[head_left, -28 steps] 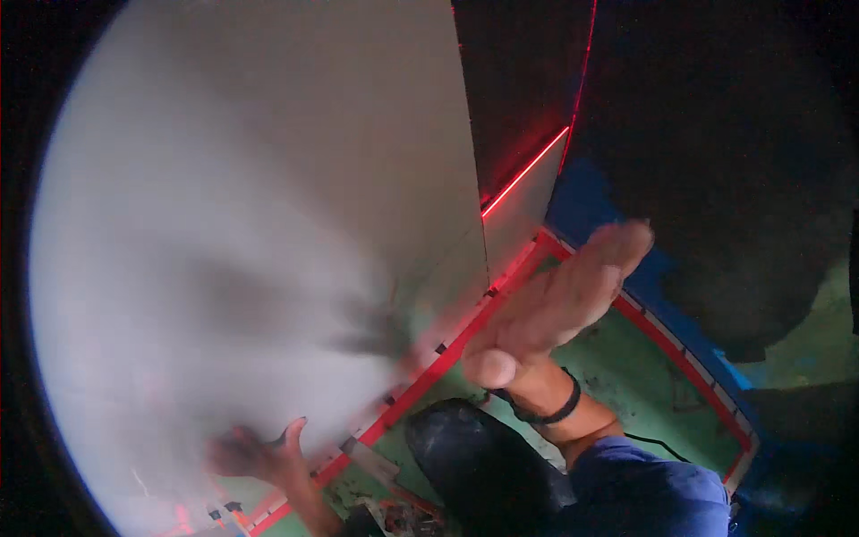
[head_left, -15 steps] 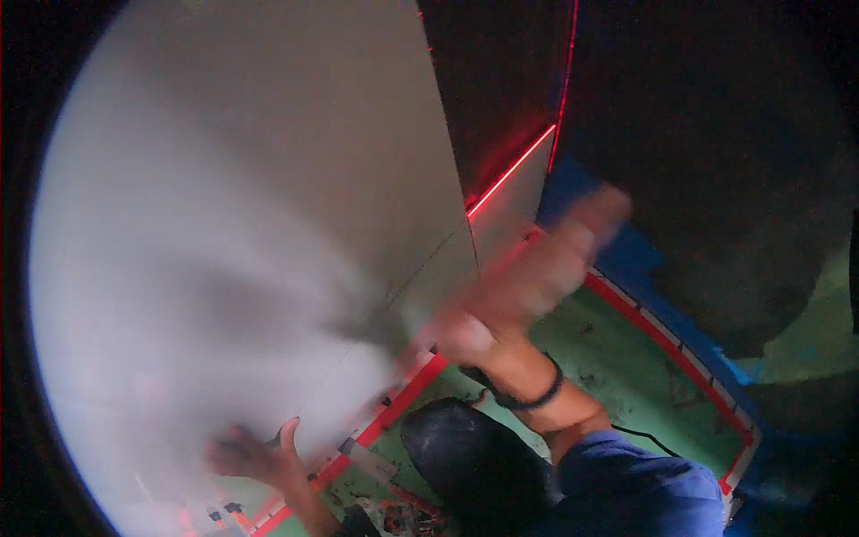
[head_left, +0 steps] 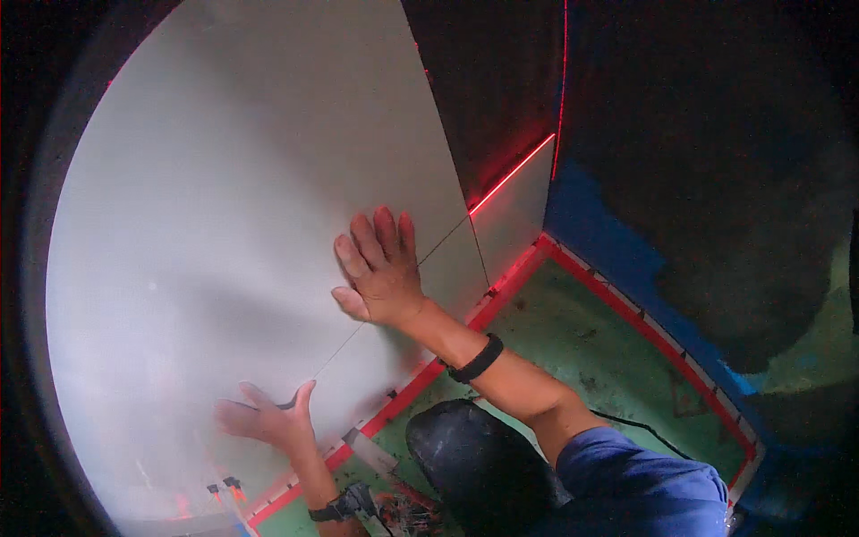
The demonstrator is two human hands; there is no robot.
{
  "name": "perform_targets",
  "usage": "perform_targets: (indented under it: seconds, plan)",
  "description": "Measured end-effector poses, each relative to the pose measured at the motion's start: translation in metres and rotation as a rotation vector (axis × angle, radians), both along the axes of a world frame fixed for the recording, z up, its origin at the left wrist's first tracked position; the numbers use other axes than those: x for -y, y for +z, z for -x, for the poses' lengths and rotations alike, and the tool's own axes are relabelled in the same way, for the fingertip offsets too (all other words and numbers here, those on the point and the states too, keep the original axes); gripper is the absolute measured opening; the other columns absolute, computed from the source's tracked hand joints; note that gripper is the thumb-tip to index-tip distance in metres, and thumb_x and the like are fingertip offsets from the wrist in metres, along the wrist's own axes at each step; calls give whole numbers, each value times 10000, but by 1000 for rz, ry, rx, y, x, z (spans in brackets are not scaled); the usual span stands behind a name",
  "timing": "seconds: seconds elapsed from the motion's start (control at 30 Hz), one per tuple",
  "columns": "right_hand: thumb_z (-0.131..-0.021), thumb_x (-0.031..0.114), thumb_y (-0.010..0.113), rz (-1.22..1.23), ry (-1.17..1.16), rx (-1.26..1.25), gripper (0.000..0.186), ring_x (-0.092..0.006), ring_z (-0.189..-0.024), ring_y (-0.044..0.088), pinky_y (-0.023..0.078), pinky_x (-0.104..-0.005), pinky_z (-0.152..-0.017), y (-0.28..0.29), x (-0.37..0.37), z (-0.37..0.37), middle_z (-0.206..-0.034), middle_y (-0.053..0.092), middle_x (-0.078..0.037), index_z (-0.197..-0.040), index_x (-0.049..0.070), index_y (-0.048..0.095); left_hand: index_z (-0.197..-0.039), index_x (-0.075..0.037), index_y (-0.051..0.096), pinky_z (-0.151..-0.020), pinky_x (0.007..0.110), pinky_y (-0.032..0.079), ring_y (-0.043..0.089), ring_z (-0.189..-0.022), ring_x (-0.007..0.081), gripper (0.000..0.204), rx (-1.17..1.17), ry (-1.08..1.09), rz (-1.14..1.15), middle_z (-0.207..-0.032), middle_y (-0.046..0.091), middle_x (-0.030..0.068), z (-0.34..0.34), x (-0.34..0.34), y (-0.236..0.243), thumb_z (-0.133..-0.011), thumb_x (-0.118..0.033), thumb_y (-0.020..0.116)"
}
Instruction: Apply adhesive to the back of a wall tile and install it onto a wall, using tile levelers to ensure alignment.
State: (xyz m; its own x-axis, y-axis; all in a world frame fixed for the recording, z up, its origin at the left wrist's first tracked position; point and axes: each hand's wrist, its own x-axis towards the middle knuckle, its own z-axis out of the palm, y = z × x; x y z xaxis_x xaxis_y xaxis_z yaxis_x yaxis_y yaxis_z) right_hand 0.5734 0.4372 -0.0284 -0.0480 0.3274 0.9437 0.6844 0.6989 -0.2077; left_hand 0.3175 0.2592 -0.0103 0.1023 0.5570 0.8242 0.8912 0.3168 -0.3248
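Note:
A large pale grey wall panel (head_left: 224,161) fills the left and middle of the view. My right hand (head_left: 380,273) lies on it with the palm down and fingers spread. A thin dark seam (head_left: 443,242) runs beneath that hand, between the panel and a lower pale strip (head_left: 452,268). Lower left, my left hand (head_left: 268,421) is at the panel's surface, its thumb out and fingers extended. Whether its whole palm touches cannot be made out. Neither hand holds anything.
A bright red light line (head_left: 512,174) tops a smaller pale piece (head_left: 519,206) beside a dark wall area. Red edging (head_left: 528,259) follows the wall's foot above a green floor (head_left: 573,331). A black cable (head_left: 644,432), tools with orange parts (head_left: 234,489) and my dark-clothed knee (head_left: 470,447) are low in view.
My right hand, blurred and off to the right before, has moved left onto the panel with its fingers spread. The left hand stays near the same place, shifted slightly upward.

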Motion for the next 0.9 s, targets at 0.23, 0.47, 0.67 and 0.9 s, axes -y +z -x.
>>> perform_targets:
  seconds: [0.23, 0.47, 0.67, 0.9]
  plan:
    - [-843, 357, 639, 287, -113, -328, 938, -483, -1489, 69, 94, -614, -1189, -75, 1, -29, -1619, 96, -258, -1562, 36, 128, -1586, -214, 183, -1138, 703, 120, 64, -1478, 513, 1305, -30, 7, -17, -1632, 24, 247, 0, 0, 1, -553, -814, 708]
    - [-844, 308, 673, 411, -137, -283, 993, -492, -1484, 86, 98, -592, -1202, -98, 18, -32, -1597, 93, -315, -1552, -28, 64, -1586, -212, 181, -1138, 699, 136, 106, -1469, 518, 1269, -30, 1, -13, -1636, 41, 234, 1, 3, 0, -589, -803, 698]
    - [-798, 233, 735, 434, -149, -318, 1007, -477, -1486, 106, 105, -570, -1209, -107, 9, -37, -1590, 145, -301, -1550, -21, 114, -1570, -176, 237, -1143, 692, 149, 126, -1467, 510, 1252, -20, -11, 37, -1637, 86, 212, 14, 7, -5, -579, -724, 771]
    - [-931, 436, 565, 394, -83, -119, 896, -498, -1478, 105, 112, -614, -1181, -55, 32, -39, -1598, 146, -283, -1569, 23, 89, -1546, -171, 281, -1155, 670, 173, 147, -1465, 502, 1263, 29, 70, 78, -1622, 136, 239, 68, 50, -7, -510, -581, 876]
